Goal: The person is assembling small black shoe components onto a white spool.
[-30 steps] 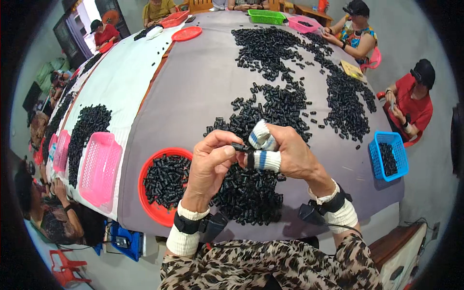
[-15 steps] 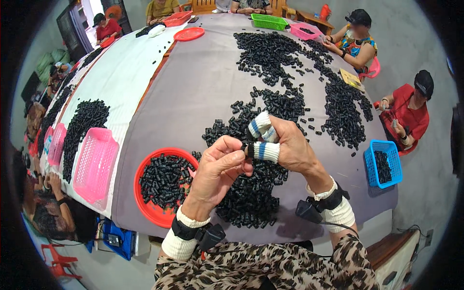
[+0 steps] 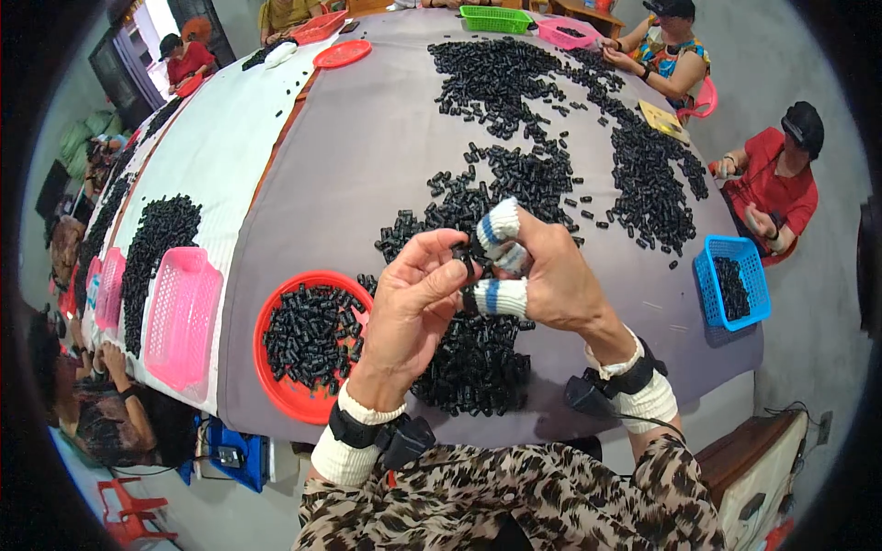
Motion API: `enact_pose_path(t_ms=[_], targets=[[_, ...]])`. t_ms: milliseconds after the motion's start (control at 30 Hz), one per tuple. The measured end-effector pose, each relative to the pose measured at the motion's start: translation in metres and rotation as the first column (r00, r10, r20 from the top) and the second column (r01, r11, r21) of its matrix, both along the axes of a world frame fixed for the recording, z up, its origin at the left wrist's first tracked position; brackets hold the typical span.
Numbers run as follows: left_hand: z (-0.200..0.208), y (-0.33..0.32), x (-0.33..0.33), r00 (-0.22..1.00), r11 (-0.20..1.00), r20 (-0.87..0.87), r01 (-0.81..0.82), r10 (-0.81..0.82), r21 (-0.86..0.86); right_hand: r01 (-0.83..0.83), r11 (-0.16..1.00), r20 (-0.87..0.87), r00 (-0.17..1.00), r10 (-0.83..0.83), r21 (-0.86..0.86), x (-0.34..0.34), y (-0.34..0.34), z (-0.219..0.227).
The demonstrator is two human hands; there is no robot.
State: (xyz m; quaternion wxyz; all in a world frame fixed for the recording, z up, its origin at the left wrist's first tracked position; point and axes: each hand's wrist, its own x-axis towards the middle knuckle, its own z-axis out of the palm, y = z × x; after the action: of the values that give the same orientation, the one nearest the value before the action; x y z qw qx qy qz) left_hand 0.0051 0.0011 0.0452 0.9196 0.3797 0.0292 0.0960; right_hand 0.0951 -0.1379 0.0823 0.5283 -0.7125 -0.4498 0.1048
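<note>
My left hand [image 3: 404,298] is closed, its thumb and forefinger pinching a small black cylindrical part [image 3: 466,264]. My right hand [image 3: 562,280] is curled up against it, wearing white knitted finger covers [image 3: 502,297] with blue stripes and black tips. Its covered fingertips close on the same black part, though the covers hide some of the grip. Both hands hover over a heap of similar black parts [image 3: 478,367] on the grey tablecloth. Left of my left wrist, a round red tray [image 3: 265,386] holds many more of these parts.
Further piles of black parts [image 3: 496,83] spread over the far table. A pink basket [image 3: 188,312] stands at left, a blue basket [image 3: 749,312] at right, a green basket [image 3: 496,18] at the back. A person in red [image 3: 776,193] sits at right; others sit around the table.
My left finger and thumb have opened slightly, and a black part now shows between them. My right hand's covered fingers have spread a little. The whole view has tilted slightly.
</note>
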Motion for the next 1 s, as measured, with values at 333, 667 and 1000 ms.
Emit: enact_pose_path(t_ms=[333, 667, 1000], targets=[[0.001, -0.012, 0.001, 0.998, 0.997, -0.018, -0.065, 0.066, 0.050, 0.034, 0.996, 0.013, 0.999, -0.036, 0.087, 0.002, -0.005, -0.016], [-0.004, -0.014, 0.002, 0.988, 0.987, 0.086, -0.134, 0.126, 0.094, 0.009, 1.000, -0.024, 1.000, -0.009, 0.007, 0.001, -0.012, -0.019], [-0.010, -0.009, -0.002, 0.997, 0.998, 0.069, 0.049, -0.045, -0.043, -0.134, 0.979, -0.108, 0.987, 0.118, -0.152, 0.009, -0.008, -0.010]])
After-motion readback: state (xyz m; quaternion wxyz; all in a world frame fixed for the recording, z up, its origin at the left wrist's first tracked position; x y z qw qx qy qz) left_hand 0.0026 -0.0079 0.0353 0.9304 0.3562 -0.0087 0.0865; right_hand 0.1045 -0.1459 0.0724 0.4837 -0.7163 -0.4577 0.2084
